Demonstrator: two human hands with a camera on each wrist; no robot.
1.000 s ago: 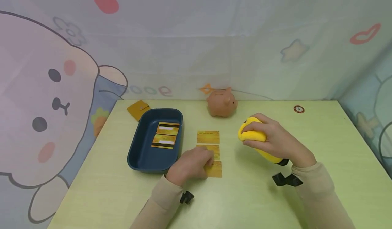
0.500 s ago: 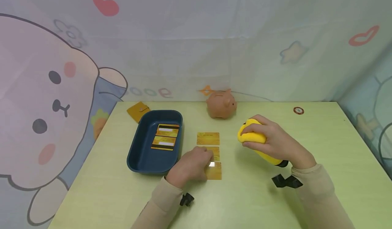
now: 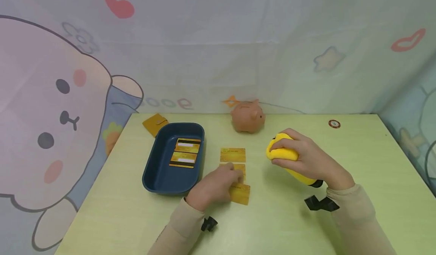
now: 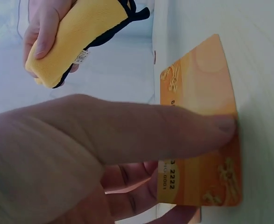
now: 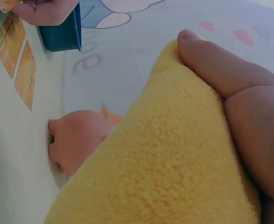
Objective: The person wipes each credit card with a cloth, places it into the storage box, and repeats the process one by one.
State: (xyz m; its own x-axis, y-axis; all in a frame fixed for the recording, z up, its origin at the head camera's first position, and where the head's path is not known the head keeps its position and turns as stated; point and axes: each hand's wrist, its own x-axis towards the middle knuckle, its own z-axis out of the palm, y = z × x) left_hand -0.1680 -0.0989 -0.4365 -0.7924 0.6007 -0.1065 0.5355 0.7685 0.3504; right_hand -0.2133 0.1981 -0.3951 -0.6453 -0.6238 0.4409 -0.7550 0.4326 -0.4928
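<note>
My left hand [image 3: 214, 185] pinches the nearest of three gold bank cards, its thumb laid across the printed face and its fingers behind. That card [image 3: 241, 195] sits tilted and slightly askew; embossed digits show in the left wrist view. Partly under the fingers lies the middle card [image 3: 241, 168], and the far card [image 3: 233, 155] is flat on the table. My right hand [image 3: 308, 158] grips a bunched yellow fleecy cloth [image 4: 87, 35] with black edging and a small white tag, held above the table. In the right wrist view the cloth fills the foreground.
Left of the cards stands a dark blue tray [image 3: 148, 171], two gold cards [image 3: 187, 145] inside it with their stripe sides up. Behind it is a mustard card holder [image 3: 154, 123]. A pink piggy bank [image 3: 248, 118] and a red-rimmed chip [image 3: 334, 124] are near the back edge.
The nearest card has turned slightly and shifted toward me and to the right, pinched by my left hand. The right hand and yellow cloth stay nearly in place.
</note>
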